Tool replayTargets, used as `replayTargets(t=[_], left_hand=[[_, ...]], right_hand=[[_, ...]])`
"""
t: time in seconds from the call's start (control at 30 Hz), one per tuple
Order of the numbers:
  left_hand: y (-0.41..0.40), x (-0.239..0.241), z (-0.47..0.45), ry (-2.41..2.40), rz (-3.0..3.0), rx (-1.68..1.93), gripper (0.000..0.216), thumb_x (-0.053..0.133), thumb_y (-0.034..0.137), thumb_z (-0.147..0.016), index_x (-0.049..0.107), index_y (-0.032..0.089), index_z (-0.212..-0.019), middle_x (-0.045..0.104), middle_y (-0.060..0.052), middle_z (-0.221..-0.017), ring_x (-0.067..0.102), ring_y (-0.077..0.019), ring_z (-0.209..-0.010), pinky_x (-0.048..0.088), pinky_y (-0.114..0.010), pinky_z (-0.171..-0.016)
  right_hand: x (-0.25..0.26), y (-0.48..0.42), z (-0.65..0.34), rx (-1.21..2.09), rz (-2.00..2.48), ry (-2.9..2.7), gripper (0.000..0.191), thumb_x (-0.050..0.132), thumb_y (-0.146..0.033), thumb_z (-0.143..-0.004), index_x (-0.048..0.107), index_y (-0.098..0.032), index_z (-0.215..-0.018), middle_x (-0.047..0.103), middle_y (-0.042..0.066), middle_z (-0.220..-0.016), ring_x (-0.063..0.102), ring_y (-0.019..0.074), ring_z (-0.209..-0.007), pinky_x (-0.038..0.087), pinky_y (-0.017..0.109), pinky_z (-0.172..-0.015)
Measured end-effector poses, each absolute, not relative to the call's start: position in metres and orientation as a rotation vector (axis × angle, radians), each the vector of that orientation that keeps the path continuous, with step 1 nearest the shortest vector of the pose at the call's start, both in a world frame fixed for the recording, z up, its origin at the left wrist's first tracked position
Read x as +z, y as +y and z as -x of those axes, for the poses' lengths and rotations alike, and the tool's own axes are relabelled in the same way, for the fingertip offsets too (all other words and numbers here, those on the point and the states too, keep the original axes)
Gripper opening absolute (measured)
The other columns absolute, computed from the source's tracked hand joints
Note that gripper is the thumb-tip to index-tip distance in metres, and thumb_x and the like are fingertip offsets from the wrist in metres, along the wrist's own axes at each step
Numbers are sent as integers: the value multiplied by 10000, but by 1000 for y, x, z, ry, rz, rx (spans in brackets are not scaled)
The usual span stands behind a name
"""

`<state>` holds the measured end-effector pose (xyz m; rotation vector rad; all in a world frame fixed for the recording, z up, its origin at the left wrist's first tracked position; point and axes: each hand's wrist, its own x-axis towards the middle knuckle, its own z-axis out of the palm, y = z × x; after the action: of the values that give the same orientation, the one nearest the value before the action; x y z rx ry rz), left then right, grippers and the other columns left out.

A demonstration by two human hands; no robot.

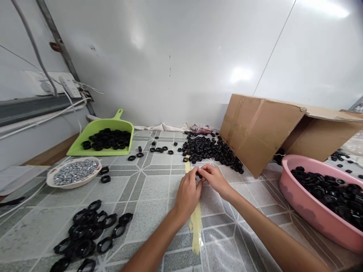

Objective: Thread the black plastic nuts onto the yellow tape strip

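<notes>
My left hand (187,192) and my right hand (214,179) meet over the middle of the table, fingertips together. Between them is a small black plastic part (199,175), mostly hidden by the fingers, so its exact shape cannot be made out. Just beyond the hands spreads a heap of small black parts (210,147). A pile of larger black rings (85,230) lies at the near left. To the left stands a white dish (51,180) with many small silvery metal pieces (75,172).
A lime-green dustpan (119,152) holding black rings stands at the back left. On the right are a tilted cardboard box (255,132) and a pink basin (306,211) full of black parts. Yellow tape (195,226) runs along the patterned tablecloth (153,211).
</notes>
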<state>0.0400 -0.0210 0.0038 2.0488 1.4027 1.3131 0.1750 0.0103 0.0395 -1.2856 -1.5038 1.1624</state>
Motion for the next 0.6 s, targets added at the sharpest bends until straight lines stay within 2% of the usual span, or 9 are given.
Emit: replayTargets(t=[0.1,0.17,0.27,0.33,0.47,0.6], left_hand=[[-21,6,-38,1395,-1959,1291,182,546,223,-932,590,227,-1109,677,-55,-988,635,-229,-897,494,-354,-782],[-20,6,-38,1417,-1898,1294,140,577,270,-919,615,227,-1046,676,-37,-918,634,-218,-847,482,-334,-752],[-17,5,-37,1435,-1810,1292,199,603,302,-899,619,231,-1084,678,-32,-923,637,-206,-822,473,-320,-740],[-14,3,-37,1415,-1762,1281,221,608,293,-889,618,234,-1102,677,-27,-922,635,-195,-801,472,-312,-735],[-12,2,-36,1365,-1669,1317,256,604,245,-870,595,230,-1126,664,-26,-938,633,-182,-812,479,-308,-759],[-13,3,-35,1323,-1641,1357,256,615,202,-838,567,231,-1088,657,-23,-983,633,-178,-847,478,-310,-782]], right_hand=[[29,14,-181,1153,1374,-1597,391,550,-574,-848,601,-190,-799,583,0,-683,538,153,-593,403,258,-517],[23,25,-185,1056,1446,-1654,409,478,-564,-888,595,-191,-766,568,6,-649,536,167,-582,417,275,-531],[20,55,-187,823,1512,-1616,252,508,-427,-888,580,-198,-812,575,20,-753,554,188,-714,436,293,-656],[20,78,-184,704,1536,-1607,109,598,-291,-815,588,-207,-884,566,20,-830,545,198,-814,420,302,-749],[23,105,-176,644,1538,-1663,172,634,-119,-683,606,-208,-827,533,7,-823,515,190,-813,387,308,-796],[25,93,-180,701,1482,-1689,167,588,-152,-706,618,-204,-861,521,-6,-778,510,186,-809,406,296,-775]])
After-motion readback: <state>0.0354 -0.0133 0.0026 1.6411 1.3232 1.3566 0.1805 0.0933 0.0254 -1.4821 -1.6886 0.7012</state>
